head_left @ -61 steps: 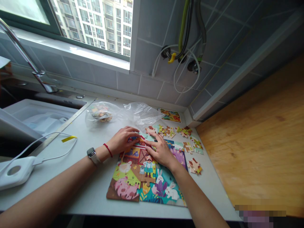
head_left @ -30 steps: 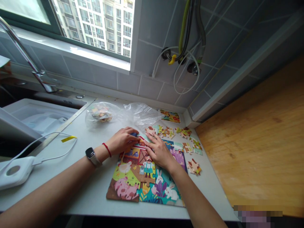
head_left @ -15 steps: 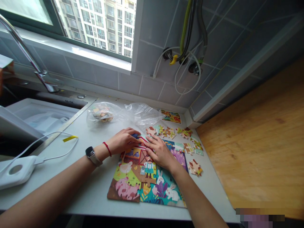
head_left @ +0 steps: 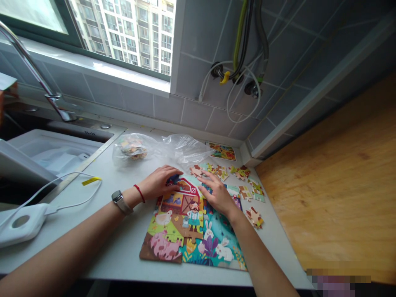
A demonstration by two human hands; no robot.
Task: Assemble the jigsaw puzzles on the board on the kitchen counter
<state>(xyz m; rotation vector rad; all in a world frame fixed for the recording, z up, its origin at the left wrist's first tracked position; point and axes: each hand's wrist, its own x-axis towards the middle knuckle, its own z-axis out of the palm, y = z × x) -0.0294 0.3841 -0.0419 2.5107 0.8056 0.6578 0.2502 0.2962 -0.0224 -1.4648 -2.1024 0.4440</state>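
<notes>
White table (head_left: 123,255), set against a tiled wall (head_left: 198,112), carries the part-assembled farm-scene jigsaw puzzle (head_left: 163,218) near its front edge. The right hand (head_left: 222,200) has shifted rightward, exposing the barn roof (head_left: 184,186); judged by its outline, the roof section is now seated. Right grip: thumb and fingers apart. Left hand (head_left: 157,181) remains at the upper-left corner, thumb and fingers also apart. Loose puzzle pieces (head_left: 255,217) lie right and beyond; behind, a clear plastic bag (head_left: 189,149).

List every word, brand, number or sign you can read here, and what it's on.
No text is readable.
Plastic bag: faint marks, possibly print, too blurred to read.
Yellow tag: too small to tell.
Puzzle: no lettering I can make out.
Watch: none discernible.
</notes>
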